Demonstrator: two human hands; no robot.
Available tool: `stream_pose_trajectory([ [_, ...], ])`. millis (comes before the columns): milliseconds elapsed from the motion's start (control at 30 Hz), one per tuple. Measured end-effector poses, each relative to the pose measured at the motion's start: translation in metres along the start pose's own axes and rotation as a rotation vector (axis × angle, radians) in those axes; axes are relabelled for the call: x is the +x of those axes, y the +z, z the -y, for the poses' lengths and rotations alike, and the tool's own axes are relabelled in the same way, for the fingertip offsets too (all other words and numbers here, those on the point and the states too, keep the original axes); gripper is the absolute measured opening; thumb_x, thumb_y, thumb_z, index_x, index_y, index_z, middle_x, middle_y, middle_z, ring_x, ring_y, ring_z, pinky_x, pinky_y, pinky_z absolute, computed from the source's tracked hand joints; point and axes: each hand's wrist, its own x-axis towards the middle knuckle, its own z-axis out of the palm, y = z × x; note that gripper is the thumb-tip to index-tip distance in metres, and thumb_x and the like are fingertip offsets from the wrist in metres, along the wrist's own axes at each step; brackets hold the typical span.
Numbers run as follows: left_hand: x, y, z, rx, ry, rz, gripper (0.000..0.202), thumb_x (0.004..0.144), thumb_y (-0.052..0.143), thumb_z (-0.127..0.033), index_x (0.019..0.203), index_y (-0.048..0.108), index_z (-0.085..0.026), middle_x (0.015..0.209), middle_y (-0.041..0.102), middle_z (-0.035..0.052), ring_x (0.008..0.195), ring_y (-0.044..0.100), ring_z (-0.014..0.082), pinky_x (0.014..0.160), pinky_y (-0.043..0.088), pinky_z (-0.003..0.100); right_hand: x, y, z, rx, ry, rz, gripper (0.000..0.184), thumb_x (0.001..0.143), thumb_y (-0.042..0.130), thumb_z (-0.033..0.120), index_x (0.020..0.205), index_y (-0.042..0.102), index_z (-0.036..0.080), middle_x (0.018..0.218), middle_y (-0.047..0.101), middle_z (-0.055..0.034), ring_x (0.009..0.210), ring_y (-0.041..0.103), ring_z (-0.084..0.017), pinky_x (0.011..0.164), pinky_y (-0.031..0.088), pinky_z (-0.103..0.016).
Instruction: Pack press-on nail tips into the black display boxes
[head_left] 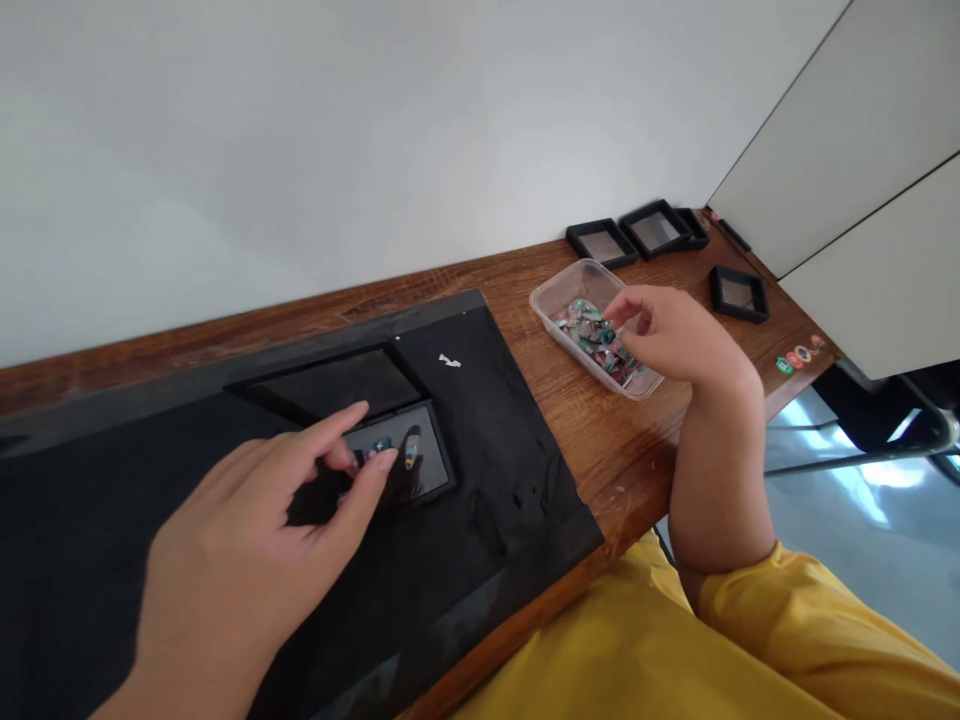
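Case (pixel 433 462): opened on the black mat (pixel 450 540), small pieces (pixel 412 452) inside.
Left hand (pixel 251 520): above it, grip released and parted.
Right hand (pixel 671 330): over the tub (pixel 562 290); whether its grip holds anything, cannot tell.
Bench (pixel 626 440): carries mat, tub.

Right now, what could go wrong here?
1. Left hand is right over the small pieces in the open black case; a brush of the fingers could shift them, and the surface looks glossy, so they might slide.

2. Right hand is over the clear container of loose bits; catching the rim could tip it.

3. Those bits are jumbled together, so a wrong one might get picked.
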Motion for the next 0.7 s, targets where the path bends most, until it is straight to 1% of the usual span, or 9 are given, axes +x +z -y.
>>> stream_pose_trajectory([
  [100,0.002,0.0,-0.001,0.019,0.01,0.016,0.032,0.095,0.068,-0.034,0.123,0.073,-0.02,0.079,0.066,-0.0005,0.069,0.058,0.0174,0.074,0.049,0.033,-0.004,0.001,0.0,-0.08,-0.065,0.15,0.041,0.069,0.065,0.006,0.106,0.073,0.021,0.1,0.074,-0.0044,0.085,0.063,-0.021,0.073,0.042,-0.031],
  [200,0.001,0.001,-0.002,0.026,-0.026,0.046,0.034,0.096,0.065,-0.038,0.125,0.072,-0.022,0.081,0.066,-0.0007,0.071,0.059,0.0175,0.073,0.049,0.031,-0.005,0.003,0.001,-0.086,-0.078,0.227,0.047,0.067,0.065,0.002,0.11,0.069,0.022,0.104,0.074,-0.0033,0.089,0.064,-0.021,0.073,0.042,-0.029],
  [300,-0.003,0.001,-0.001,0.024,-0.107,0.074,0.05,0.094,0.065,-0.045,0.139,0.065,-0.024,0.084,0.067,-0.0008,0.075,0.062,0.0189,0.075,0.05,0.033,-0.002,0.005,0.001,-0.044,-0.05,0.294,0.048,0.069,0.063,0.0,0.111,0.068,0.021,0.1,0.074,-0.0023,0.083,0.064,-0.019,0.07,0.042,-0.028],
  [367,-0.004,0.001,0.0,0.02,-0.147,0.062,0.059,0.092,0.066,-0.048,0.146,0.059,-0.025,0.086,0.068,-0.0007,0.076,0.063,0.0197,0.078,0.05,0.035,0.0,0.006,0.0,-0.002,-0.021,0.304,0.044,0.072,0.063,0.001,0.111,0.068,0.021,0.097,0.074,-0.0018,0.077,0.063,-0.018,0.067,0.042,-0.028],
  [433,-0.004,0.0,-0.001,0.01,-0.158,0.045,0.061,0.091,0.067,-0.048,0.147,0.058,-0.026,0.088,0.068,-0.0006,0.077,0.063,0.0198,0.079,0.051,0.035,0.002,0.008,-0.001,0.037,0.0,0.279,0.037,0.075,0.062,0.004,0.107,0.069,0.021,0.093,0.075,-0.0015,0.073,0.063,-0.017,0.066,0.042,-0.029],
  [500,-0.003,-0.002,-0.002,0.0,-0.161,0.038,0.058,0.092,0.066,-0.048,0.145,0.06,-0.026,0.087,0.068,-0.0006,0.076,0.063,0.0195,0.079,0.051,0.035,0.003,0.009,-0.002,0.065,-0.007,0.215,0.031,0.077,0.063,0.006,0.103,0.071,0.021,0.09,0.074,-0.0014,0.072,0.062,-0.017,0.066,0.042,-0.029],
  [700,-0.002,-0.004,-0.008,-0.022,-0.171,0.042,0.051,0.094,0.063,-0.048,0.139,0.065,-0.025,0.084,0.067,-0.0005,0.075,0.063,0.0191,0.082,0.053,0.036,0.005,0.008,-0.003,0.131,-0.063,-0.081,0.021,0.078,0.066,0.013,0.095,0.074,0.02,0.083,0.071,-0.0021,0.07,0.057,-0.016,0.067,0.041,-0.03],
])
